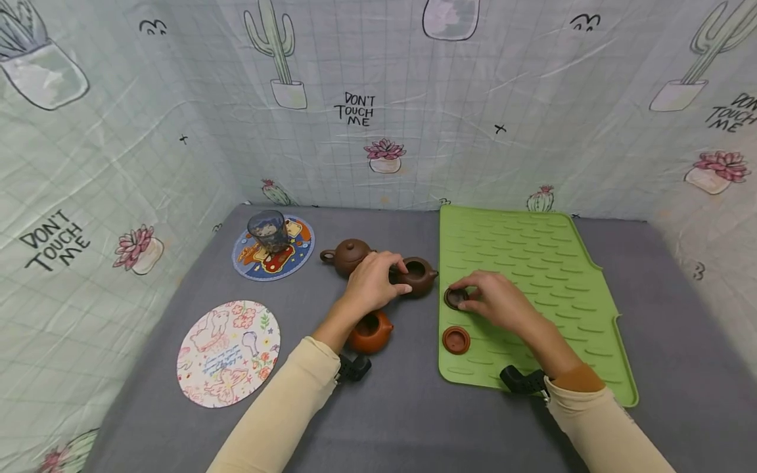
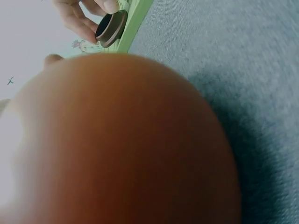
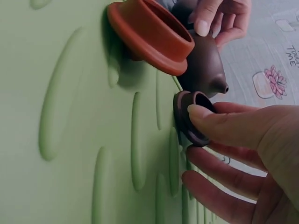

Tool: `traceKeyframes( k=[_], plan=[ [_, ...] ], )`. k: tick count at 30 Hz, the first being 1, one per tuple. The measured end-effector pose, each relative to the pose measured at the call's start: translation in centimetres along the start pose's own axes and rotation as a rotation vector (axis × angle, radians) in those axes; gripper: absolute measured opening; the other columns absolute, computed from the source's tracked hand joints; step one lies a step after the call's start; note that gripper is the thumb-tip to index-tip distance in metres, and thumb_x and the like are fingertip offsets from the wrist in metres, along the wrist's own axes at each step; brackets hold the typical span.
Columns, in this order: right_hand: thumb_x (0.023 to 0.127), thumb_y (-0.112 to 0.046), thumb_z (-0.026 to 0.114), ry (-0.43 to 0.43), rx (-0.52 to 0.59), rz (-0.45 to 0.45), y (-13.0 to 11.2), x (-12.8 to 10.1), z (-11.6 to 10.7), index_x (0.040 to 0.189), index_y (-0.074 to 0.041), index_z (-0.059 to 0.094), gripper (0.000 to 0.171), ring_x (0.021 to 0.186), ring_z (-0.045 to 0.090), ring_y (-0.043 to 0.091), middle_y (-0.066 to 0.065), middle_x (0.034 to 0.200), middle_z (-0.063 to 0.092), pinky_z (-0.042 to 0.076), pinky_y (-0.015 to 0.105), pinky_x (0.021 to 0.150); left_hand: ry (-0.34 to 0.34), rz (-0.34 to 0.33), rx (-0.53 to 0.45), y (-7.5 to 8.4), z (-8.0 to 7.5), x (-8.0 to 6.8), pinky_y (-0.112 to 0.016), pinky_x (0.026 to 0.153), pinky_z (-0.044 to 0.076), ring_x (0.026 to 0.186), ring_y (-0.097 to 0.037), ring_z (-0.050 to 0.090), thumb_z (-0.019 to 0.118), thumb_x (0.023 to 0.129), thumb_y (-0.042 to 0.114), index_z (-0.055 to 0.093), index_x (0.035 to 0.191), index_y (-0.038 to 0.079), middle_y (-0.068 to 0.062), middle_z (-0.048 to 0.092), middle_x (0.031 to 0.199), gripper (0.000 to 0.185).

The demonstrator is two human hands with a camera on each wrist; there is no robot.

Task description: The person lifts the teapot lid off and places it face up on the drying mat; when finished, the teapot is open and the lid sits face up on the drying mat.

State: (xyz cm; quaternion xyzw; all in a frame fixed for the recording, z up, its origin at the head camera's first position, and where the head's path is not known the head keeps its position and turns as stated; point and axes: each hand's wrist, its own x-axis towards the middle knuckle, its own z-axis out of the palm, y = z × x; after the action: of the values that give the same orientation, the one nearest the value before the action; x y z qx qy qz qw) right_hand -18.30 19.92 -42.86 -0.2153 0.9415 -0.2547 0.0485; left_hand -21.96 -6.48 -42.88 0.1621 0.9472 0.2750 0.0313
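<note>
- A pale floral mat [image 1: 228, 353] lies flat at the left of the grey counter [image 1: 390, 420].
- Behind it, a round cartoon coaster [image 1: 273, 248] carries a dark glass cup [image 1: 269, 230].
- Right of the coaster stands a brown teapot [image 1: 347, 256] with its lid on.
- The left hand [image 1: 372, 284] reaches over the counter, its fingers curled round the handle side of an open dark brown teapot [image 1: 418, 274], whose spout points toward the mat on the right.
- Under that wrist sits an orange teapot [image 1: 370, 332], open at the top; it fills the left wrist view as a blur.
- A green ribbed mat [image 1: 532, 263] covers the right half of the counter.
- Near its left edge lies an orange lid [image 1: 456, 339], underside up.
- Just behind it, the right hand [image 1: 497, 301] pinches a dark brown lid [image 3: 190, 119] between thumb and fingers, underside up and touching the mat, close to the dark teapot's spout.
</note>
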Motion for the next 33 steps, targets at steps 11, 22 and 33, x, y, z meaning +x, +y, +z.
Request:
traceKeyframes(
  k=[11,22,33],
  plan=[
    [0.087,-0.024,0.082,0.001,-0.121,0.010,-0.2,0.1,-0.9,0.125,-0.015,0.072,0.040,0.104,0.074,0.028,0.011,0.125,0.073,0.059,0.049,0.085,0.016,0.032,0.048,0.4,-0.5,-0.3,-0.045,0.095,0.051,0.116,-0.023,0.058,0.085,0.084,0.038,0.073,0.107,0.024,0.002,0.073,0.121,0.029],
    [0.090,-0.037,0.078,0.058,-0.192,-0.065,-2.7,2.3,-3.1,0.130,-0.020,0.070,0.044,0.131,0.059,0.035,0.011,0.138,0.065,0.052,0.055,0.102,0.063,0.147,0.114,0.2,-4.4,-1.0,-0.050,0.095,0.047,0.120,-0.026,0.059,0.082,0.085,0.041,0.073,0.118,0.023,0.001,0.070,0.131,0.039],
    [0.092,-0.040,0.076,0.080,-0.155,-0.231,-7.3,6.9,-3.4,0.138,-0.022,0.065,0.051,0.139,0.052,0.031,0.007,0.148,0.058,0.047,0.054,0.110,0.110,0.110,0.094,-1.4,-9.5,-2.2,-0.058,0.109,0.045,0.133,-0.034,0.055,0.085,0.083,0.039,0.065,0.130,0.018,-0.006,0.061,0.144,0.055]
  ],
)
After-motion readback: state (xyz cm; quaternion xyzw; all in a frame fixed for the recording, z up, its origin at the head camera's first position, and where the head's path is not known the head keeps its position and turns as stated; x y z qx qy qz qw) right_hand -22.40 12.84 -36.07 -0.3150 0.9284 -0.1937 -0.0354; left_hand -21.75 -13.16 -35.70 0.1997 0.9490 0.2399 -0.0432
